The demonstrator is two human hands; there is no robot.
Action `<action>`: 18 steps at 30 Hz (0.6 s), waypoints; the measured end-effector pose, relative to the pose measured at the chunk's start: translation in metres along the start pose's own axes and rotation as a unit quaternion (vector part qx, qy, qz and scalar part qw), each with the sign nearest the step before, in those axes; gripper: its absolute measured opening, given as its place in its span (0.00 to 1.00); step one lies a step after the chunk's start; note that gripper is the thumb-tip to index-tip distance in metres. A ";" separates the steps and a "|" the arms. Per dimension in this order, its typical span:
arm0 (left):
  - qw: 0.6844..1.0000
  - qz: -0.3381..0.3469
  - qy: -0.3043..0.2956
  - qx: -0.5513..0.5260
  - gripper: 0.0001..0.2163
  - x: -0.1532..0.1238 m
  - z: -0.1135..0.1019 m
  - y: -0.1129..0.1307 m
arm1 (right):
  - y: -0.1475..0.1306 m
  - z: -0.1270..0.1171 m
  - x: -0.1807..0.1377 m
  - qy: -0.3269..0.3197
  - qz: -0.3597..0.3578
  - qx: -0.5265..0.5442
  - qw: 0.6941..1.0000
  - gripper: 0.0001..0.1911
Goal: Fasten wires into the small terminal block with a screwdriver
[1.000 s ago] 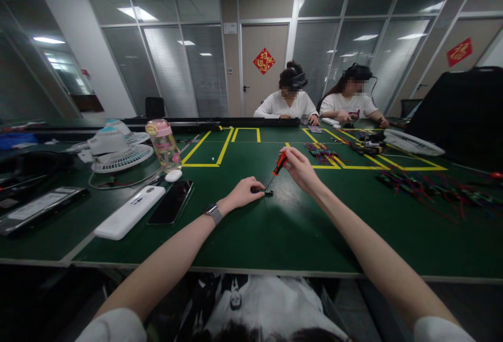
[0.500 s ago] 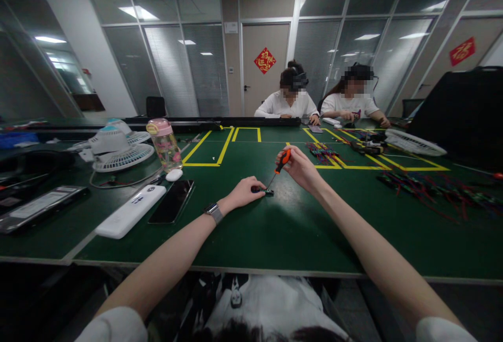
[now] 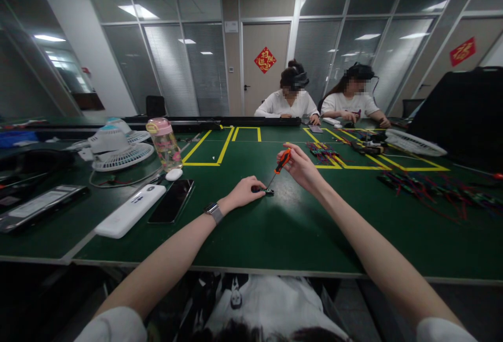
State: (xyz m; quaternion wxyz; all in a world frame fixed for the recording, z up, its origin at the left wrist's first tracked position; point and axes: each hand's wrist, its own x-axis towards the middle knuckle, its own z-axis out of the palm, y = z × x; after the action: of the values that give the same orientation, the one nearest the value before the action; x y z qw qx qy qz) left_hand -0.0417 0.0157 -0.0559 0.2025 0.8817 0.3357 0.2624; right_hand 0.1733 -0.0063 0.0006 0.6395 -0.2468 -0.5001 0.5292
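The right hand (image 3: 302, 166) has its fingers clamped on the handle of a screwdriver (image 3: 282, 161). The handle is orange and black. It leans, and its thin metal rod goes down and to the left. The rod ends at a small dark part (image 3: 269, 192), which lies on the green surface (image 3: 251, 242) right at the left fingertips. The tip is too tiny to tell just how it sits on the part.

The left hand (image 3: 248, 192) is low, by the surface. Its thumb and fingers are pinched on the left end of the small dark part, and the other end pokes out to the right of them.

Half a second ago, the right fingers were curled in more around the top of the handle. Now they are spread a bit more, and one sticks out past the top. The left fingers have stayed in the same spot, and so has the part.

To the left of the left fingers lie a black phone (image 3: 172, 201) and, past it, a long white thing (image 3: 131, 212). A bottle (image 3: 167, 149) with a pink lid stands farther off, behind them. A bunch of wires (image 3: 323, 153) lies near the right fingers, just to their right. A bigger pile of wires (image 3: 436, 190) is well apart from them, farther right.
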 end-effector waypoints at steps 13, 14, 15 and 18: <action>1.000 -0.006 -0.002 -0.005 0.09 0.000 0.001 -0.001 | 0.004 -0.003 0.001 0.026 -0.009 -0.011 1.000 0.14; 1.000 -0.005 -0.001 -0.006 0.09 0.000 0.001 -0.001 | 0.004 -0.003 0.001 0.022 -0.005 0.002 1.000 0.15; 1.000 -0.003 0.000 -0.006 0.09 0.000 0.002 -0.002 | 0.004 -0.002 0.001 0.019 -0.002 0.015 1.000 0.16; 1.000 0.004 0.001 -0.006 0.09 0.000 0.002 -0.004 | 0.003 -0.001 0.001 0.016 0.008 0.034 0.999 0.15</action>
State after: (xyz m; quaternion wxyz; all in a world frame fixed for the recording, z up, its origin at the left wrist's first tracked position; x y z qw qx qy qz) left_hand -0.0424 0.0186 -0.0597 0.2065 0.8815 0.3309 0.2660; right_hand 0.1724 -0.0043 -0.0020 0.6514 -0.2372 -0.4696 0.5467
